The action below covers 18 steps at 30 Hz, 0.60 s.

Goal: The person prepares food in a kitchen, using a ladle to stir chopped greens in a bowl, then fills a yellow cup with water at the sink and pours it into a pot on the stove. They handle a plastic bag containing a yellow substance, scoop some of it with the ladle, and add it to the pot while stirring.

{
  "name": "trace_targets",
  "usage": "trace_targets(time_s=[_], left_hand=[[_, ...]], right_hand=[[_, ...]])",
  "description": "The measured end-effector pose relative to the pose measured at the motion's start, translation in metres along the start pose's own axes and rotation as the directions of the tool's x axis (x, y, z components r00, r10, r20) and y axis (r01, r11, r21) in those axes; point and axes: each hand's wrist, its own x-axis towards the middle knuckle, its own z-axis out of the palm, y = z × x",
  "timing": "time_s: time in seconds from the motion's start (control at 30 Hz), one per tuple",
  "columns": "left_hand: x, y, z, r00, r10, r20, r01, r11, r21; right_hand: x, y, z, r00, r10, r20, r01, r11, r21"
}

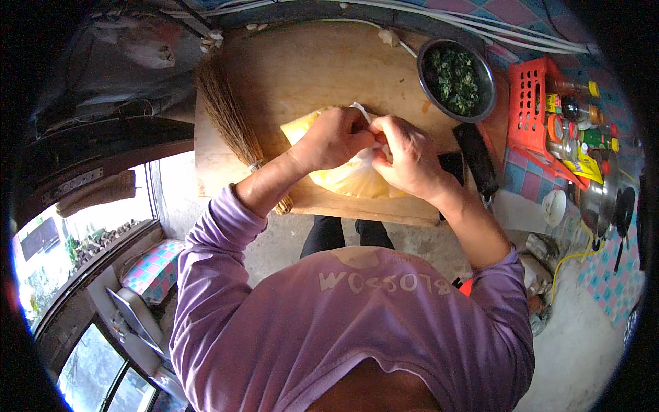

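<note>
A clear plastic bag [355, 180] full of something yellow, perhaps flour or meal, lies on the wooden board [319, 62] in front of me. My left hand [337, 139] pinches the gathered neck of the bag from the left. From the other side, my right hand [406, 154] grips the same neck between thumb and fingers. The fingertips of both hands nearly meet there, and they hide most of the neck. A bit of white plastic sticks up behind them.
Left on the board lies a twig brush [231, 113]. A metal bowl [491, 98] of chopped greens [455, 80] stands at the back right, near a dark-bladed cleaver [476, 157]. Beyond is a red plastic basket [527, 98] with several jars and bottles. White cables [463, 26] run behind.
</note>
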Motion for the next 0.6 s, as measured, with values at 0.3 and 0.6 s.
trace_targets(time_s=[0.3,0.6], left_hand=[[-0.018,-0.036,0.014,0.945,0.22,-0.241,-0.153,0.951,0.268],[-0.021,-0.007,0.037,0.945,-0.022,-0.326,-0.078,0.954,-0.291]], right_hand=[[-0.019,0.016,0.009,0.843,0.5,-0.199,-0.162,0.589,0.792],[-0.012,0.022,0.014,0.795,0.603,0.064,-0.228,0.2,0.953]])
